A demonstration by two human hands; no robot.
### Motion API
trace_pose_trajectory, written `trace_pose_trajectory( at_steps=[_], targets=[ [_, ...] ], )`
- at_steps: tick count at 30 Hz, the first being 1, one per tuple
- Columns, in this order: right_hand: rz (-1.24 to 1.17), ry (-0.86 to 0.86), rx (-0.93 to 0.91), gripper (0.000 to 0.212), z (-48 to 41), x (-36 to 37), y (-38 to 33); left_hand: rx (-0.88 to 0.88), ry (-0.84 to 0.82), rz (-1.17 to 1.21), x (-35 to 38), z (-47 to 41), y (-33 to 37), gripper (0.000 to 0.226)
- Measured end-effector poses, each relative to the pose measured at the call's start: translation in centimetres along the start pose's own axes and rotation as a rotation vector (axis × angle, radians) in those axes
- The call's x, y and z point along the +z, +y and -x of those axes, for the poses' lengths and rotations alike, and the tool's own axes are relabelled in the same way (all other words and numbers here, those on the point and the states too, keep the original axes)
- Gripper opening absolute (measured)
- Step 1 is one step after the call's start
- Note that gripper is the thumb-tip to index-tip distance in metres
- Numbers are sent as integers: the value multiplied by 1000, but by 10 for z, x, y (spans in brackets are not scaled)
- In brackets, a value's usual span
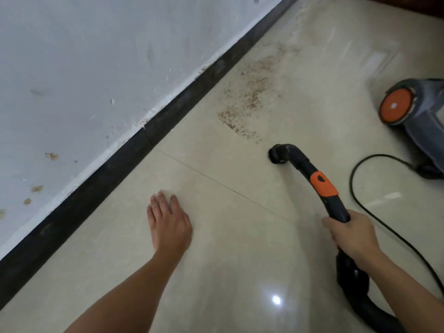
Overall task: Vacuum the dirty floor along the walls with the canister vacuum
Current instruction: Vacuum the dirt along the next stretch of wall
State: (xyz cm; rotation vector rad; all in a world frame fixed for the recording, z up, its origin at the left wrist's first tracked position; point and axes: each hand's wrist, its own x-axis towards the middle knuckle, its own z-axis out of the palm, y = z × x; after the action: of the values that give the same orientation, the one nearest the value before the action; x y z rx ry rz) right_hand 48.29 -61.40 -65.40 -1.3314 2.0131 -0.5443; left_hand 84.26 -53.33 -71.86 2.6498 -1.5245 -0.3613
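on the pale tiled floor [216,272], over at the right edge, we see the canister vacuum [418,121], a grey body with an orange wheel disc facing us; its casing is closed, so we cannot tell what is inside it. the right grip [353,234] is clamped around the black curved handle [336,210] of the hose, fingers wrapped round it just below the orange collar [323,183]. from that grip the handle arcs forward and bends down to the round nozzle [278,153], set down at the floor. the ribbed hose [353,284] drops behind the wrist toward the bottom edge. the left grip [168,222] is apart and holds nothing, fingers straight and close together, palm down over the tile; whether it rests on the floor or hovers just above we cannot tell. the brown dirt [249,97] lies in a band ahead of the nozzle, its nearest edge just beyond it, running alongside the dark baseboard [168,111] under the scuffed white wall [84,56]. a black cord [351,186] curves from the vacuum across the floor, passing the right grip on its outer side.
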Motion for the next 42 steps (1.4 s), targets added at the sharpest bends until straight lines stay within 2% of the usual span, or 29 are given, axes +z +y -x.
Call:
trace_pose_trajectory(
  at_steps=[4,8,10,13,17,21,25,30,33,37,40,42],
  targets=[
    [-58,-108,-2,14,-12,-1,-6,30,11,-18,2,-2,6,55],
    [-107,-9,12,14,-28,7,-24,142,24,44,1,-23,27,50],
    [-102,-32,-21,14,-28,19,-33,167,42,72,0,-41,48,49],
    [-58,-105,-77,14,-27,30,-36,143,45,50,6,-58,73,54],
    [-98,-28,-56,14,-48,31,-45,119,87,7,19,-66,77,62],
    [-95,-137,-82,13,-55,40,-47,128,65,-4,27,-62,80,62],
    [-129,-49,-60,13,-70,46,-57,130,85,-25,24,-69,80,62],
    [-148,-170,-101,13,-74,60,-72,124,87,-17,25,-64,78,63],
    [-164,-99,-100,12,-85,64,-85,122,90,-9,22,-66,82,62],
    [-160,-181,-133,13,-93,76,-99,114,64,-7,21,-65,83,62],
    [-161,-111,-129,16,-105,83,-108,123,58,-15,21,-65,82,63],
    [-157,-127,-136,16,-113,88,-117,126,61,-19,21,-66,81,63]
  ],
)
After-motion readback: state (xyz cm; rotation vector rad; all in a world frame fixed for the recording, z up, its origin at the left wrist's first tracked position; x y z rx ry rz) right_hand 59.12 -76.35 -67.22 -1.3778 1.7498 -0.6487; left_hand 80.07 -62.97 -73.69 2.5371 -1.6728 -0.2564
